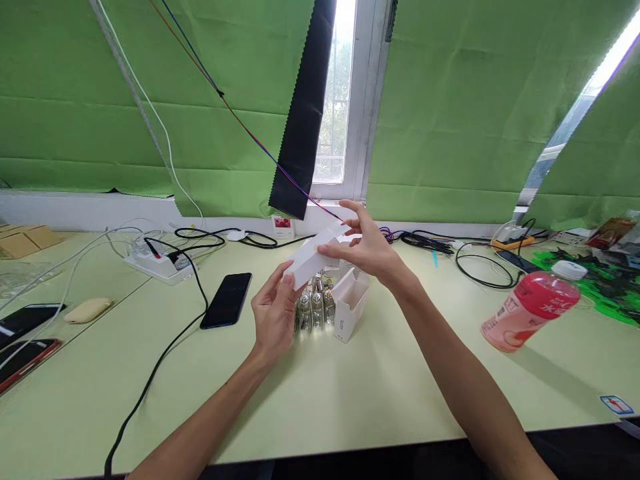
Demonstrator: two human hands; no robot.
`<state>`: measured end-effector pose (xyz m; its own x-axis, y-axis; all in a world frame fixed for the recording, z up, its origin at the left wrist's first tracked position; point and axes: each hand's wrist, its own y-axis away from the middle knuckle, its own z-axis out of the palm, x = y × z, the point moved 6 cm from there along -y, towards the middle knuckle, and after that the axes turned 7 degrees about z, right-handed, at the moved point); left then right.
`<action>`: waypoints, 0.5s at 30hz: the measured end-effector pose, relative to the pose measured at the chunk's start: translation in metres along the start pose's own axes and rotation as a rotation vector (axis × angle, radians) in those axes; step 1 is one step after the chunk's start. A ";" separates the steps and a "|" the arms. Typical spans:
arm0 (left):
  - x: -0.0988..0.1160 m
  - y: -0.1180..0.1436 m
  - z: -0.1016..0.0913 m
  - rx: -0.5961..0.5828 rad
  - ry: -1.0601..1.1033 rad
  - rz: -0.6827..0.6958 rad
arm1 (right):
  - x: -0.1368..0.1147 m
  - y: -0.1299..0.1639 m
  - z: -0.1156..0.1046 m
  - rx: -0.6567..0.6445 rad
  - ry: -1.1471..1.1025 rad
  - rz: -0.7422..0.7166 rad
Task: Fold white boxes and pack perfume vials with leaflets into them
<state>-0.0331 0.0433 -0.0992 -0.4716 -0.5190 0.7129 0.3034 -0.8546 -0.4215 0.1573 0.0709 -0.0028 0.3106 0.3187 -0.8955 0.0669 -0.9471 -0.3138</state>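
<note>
A small white box (311, 257) is held up at a tilt above the table between both hands. My left hand (277, 303) grips its lower left end, thumb in front. At the upper right end, my right hand (367, 245) pinches the box with thumb and fingers, the index finger raised. Beneath and behind the box stand several small clear glass bottles (317, 310), partly hidden by it and by my left hand. Just right of them an open white carton (351, 307) stands upright on the table.
A black phone (226, 301) lies to the left, beside a black cable and a white power strip (163, 261). A pink drink bottle (531, 307) leans at the right. Cables run along the back below green blinds (500, 100). More phones lie at far left.
</note>
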 end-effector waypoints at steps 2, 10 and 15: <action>0.000 0.000 0.000 -0.002 -0.004 -0.001 | 0.003 -0.001 0.002 -0.030 -0.023 0.015; -0.006 -0.001 -0.002 -0.022 0.014 -0.038 | 0.009 -0.004 0.015 -0.247 -0.280 0.050; -0.005 0.000 -0.001 -0.027 0.026 -0.049 | 0.010 -0.005 0.015 -0.253 -0.323 0.058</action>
<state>-0.0314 0.0462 -0.1030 -0.5066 -0.4762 0.7187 0.2572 -0.8791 -0.4012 0.1456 0.0788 -0.0148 0.0098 0.2217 -0.9751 0.3011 -0.9305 -0.2086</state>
